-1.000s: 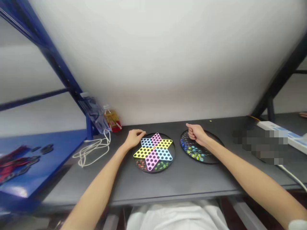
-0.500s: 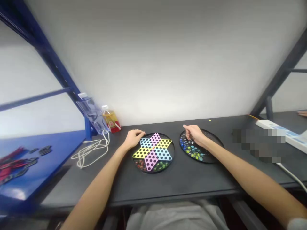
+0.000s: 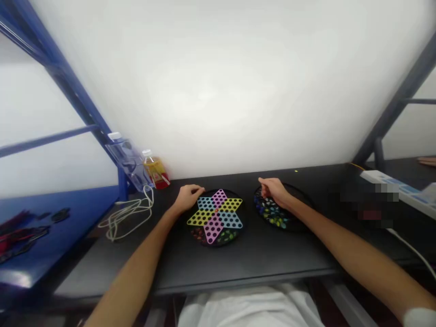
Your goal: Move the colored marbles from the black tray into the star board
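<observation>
A round Chinese checkers board (image 3: 214,230) with a pink, yellow and blue star lies before me. Reddish and green marbles (image 3: 227,235) sit in its front side sections, and one small orange marble (image 3: 216,210) is at the star's centre. My left hand (image 3: 188,197) is at the board's upper left, fingertips pinched together at the rim. To the right is a round black lid (image 3: 301,193) holding many glass marbles (image 3: 272,212), blue, pale and yellow-green. Above them my right hand (image 3: 275,190) is closed, fingers curled under; anything inside is hidden.
A white cord (image 3: 131,210) lies left of the board, near a clear bottle (image 3: 127,159) and a bottle with yellow-red label (image 3: 156,170). A power strip (image 3: 400,188) and a blurred-out object (image 3: 369,204) are at right. A blue surface (image 3: 57,236) adjoins the black table (image 3: 238,268).
The view has shifted very slightly and the wall looks brighter. Both hands keep almost the same places and poses; the board and lid have not moved on the table.
</observation>
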`<state>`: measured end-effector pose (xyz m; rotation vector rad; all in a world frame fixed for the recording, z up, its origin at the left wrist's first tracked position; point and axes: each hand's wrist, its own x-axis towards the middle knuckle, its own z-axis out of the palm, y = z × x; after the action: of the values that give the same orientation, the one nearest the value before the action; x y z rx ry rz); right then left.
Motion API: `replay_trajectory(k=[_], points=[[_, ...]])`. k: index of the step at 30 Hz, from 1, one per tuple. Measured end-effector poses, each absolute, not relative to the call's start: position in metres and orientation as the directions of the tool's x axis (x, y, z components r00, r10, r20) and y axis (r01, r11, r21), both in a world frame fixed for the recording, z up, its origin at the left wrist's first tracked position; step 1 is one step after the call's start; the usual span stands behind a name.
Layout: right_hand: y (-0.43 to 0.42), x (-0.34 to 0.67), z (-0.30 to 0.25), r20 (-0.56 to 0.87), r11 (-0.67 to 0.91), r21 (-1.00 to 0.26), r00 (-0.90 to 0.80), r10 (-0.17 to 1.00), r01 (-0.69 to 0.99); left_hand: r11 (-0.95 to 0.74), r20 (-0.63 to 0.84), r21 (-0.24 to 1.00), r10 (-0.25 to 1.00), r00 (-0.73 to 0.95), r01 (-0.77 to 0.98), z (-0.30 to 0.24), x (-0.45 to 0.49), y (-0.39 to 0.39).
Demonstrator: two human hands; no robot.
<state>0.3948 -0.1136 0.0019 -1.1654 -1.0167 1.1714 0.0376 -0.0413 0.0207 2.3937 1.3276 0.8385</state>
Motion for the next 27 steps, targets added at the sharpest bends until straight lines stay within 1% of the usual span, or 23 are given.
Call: replay_trajectory(k=[5, 11, 13, 15, 17, 19, 22, 27], points=[[-0.113, 0.395, 0.002, -0.018, 0.002, -0.988, 0.132, 0.991, -0.153, -0.532, 0.344, 0.494, 0.846, 0.408, 0.687, 0.022, 0.039, -0.043], [-0.114, 0.397, 0.002, -0.010, 0.009, -0.980, 0.096, 0.995, -0.200, -0.529, 0.348, 0.500, 0.848, 0.400, 0.686, 0.021, 0.039, -0.043], [-0.116, 0.398, 0.004, 0.003, 0.013, -0.970, 0.040, 0.999, -0.244, -0.536, 0.356, 0.500, 0.843, 0.403, 0.680, 0.021, 0.039, -0.043], [-0.118, 0.398, 0.007, 0.015, -0.003, -0.956, -0.060, 0.998, -0.293, -0.547, 0.364, 0.499, 0.836, 0.410, 0.672, 0.021, 0.039, -0.043], [-0.119, 0.397, 0.010, 0.007, -0.046, -0.945, -0.162, 0.987, -0.324, -0.556, 0.370, 0.495, 0.830, 0.417, 0.668, 0.020, 0.039, -0.043], [-0.121, 0.396, 0.012, -0.014, -0.088, -0.940, -0.220, 0.975, -0.330, -0.560, 0.375, 0.488, 0.827, 0.419, 0.669, 0.020, 0.039, -0.043], [-0.121, 0.395, 0.013, -0.027, -0.104, -0.939, -0.230, 0.973, -0.329, -0.565, 0.382, 0.487, 0.824, 0.419, 0.666, 0.020, 0.038, -0.042], [-0.119, 0.397, 0.012, 0.000, -0.073, -0.935, -0.207, 0.978, -0.346, -0.552, 0.360, 0.517, 0.833, 0.419, 0.654, 0.022, 0.039, -0.043]])
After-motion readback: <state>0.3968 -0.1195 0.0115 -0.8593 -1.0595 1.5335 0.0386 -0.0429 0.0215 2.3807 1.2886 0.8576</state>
